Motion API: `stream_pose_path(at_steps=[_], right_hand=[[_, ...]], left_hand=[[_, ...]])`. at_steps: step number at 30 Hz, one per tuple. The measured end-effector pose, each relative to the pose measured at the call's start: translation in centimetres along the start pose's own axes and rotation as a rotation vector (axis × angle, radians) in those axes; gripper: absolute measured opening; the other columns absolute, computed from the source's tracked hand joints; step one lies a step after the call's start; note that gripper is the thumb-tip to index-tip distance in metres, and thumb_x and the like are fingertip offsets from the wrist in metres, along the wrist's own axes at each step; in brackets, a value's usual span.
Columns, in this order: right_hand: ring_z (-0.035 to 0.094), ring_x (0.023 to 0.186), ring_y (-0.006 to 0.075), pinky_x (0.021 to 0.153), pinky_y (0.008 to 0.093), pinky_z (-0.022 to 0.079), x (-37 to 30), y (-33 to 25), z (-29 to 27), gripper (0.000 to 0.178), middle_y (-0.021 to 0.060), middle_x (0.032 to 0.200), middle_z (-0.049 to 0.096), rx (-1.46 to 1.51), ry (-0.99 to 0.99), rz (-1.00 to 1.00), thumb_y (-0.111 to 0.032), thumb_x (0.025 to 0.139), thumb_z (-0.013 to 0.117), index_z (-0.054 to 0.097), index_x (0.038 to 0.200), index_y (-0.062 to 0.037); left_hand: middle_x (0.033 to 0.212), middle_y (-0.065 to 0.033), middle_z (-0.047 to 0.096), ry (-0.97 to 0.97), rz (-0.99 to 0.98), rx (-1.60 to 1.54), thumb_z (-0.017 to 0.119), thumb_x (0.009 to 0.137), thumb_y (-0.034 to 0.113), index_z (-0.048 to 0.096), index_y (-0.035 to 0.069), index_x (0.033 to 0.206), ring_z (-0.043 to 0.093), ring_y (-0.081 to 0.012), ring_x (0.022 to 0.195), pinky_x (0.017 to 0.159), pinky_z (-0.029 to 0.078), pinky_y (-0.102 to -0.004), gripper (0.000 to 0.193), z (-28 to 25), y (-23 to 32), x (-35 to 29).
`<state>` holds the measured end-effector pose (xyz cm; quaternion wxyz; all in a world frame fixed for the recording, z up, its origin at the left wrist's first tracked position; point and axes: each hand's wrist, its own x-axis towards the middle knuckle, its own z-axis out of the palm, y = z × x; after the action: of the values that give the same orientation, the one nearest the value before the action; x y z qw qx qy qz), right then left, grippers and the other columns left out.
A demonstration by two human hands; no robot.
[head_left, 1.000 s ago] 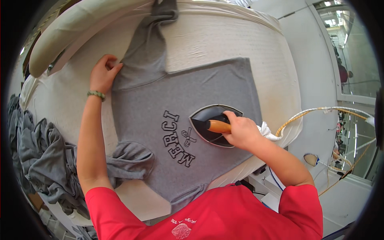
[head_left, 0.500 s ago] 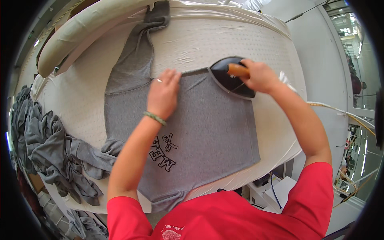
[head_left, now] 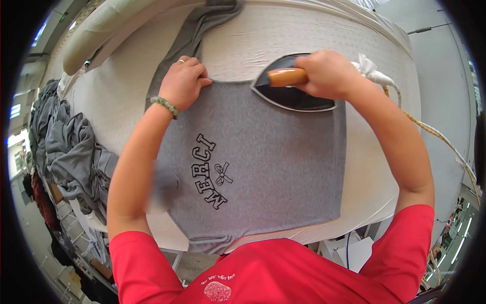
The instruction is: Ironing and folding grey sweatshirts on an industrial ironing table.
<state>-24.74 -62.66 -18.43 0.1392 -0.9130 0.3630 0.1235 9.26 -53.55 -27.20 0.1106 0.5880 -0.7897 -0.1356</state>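
A grey sweatshirt point(head_left: 273, 172) lies flat on a white padded ironing table point(head_left: 304, 33). Black outlined lettering and a bow are on its front, and one sleeve stretches toward the far side. My right hand point(head_left: 326, 73) is wrapped round the orange-brown handle of a black iron point(head_left: 304, 101). The iron rests at the sweatshirt's far edge, its tip toward my left hand point(head_left: 185, 83). That hand is closed on the sweatshirt's far edge where the sleeve joins, fingers bent and partly hidden. Beside my left forearm, a grey and pale patch is too blurred to make out.
Crumpled grey garments point(head_left: 76, 152) are heaped along the left of the table. A long padded sleeve board point(head_left: 109, 33) curves over the far left corner. A cord and hose point(head_left: 430, 127) run off right from the iron. A white box point(head_left: 359, 253) stands below the near edge.
My left hand has gone from lying spread on the fabric to closing at its edge near the sleeve. The iron has turned, its tip now pointing more to the left. The lettering shows fully.
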Motion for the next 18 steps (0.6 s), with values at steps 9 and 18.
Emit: stream_pose_path(at_steps=[9,18], right_hand=[[0.074,0.092,0.0408,0.081,0.05,0.059,6.8,-10.5,-0.7,0.04,0.0203,0.095,0.077,0.167,-0.035,-0.056,-0.043,0.093,0.073,0.08,0.098,-0.0045],[0.072,0.086,0.0402,0.078,0.0478,0.055,-0.7,3.4,-1.3,0.051,0.0216,0.091,0.075,0.059,-0.163,0.268,-0.048,0.094,0.074,0.076,0.099,0.0025]], left_hand=[[0.149,-0.018,0.054,0.526,-0.275,0.015,0.071,0.093,0.012,0.061,0.003,0.138,0.047,-0.0402,0.143,0.118,0.039,-0.0497,0.047,5.5,6.9,-8.4],[0.168,-0.0198,0.035,0.062,-0.103,-0.285,0.075,0.091,0.033,0.048,0.004,0.155,0.028,-0.0405,0.157,0.128,0.021,-0.0564,0.075,10.3,27.2,-16.3]])
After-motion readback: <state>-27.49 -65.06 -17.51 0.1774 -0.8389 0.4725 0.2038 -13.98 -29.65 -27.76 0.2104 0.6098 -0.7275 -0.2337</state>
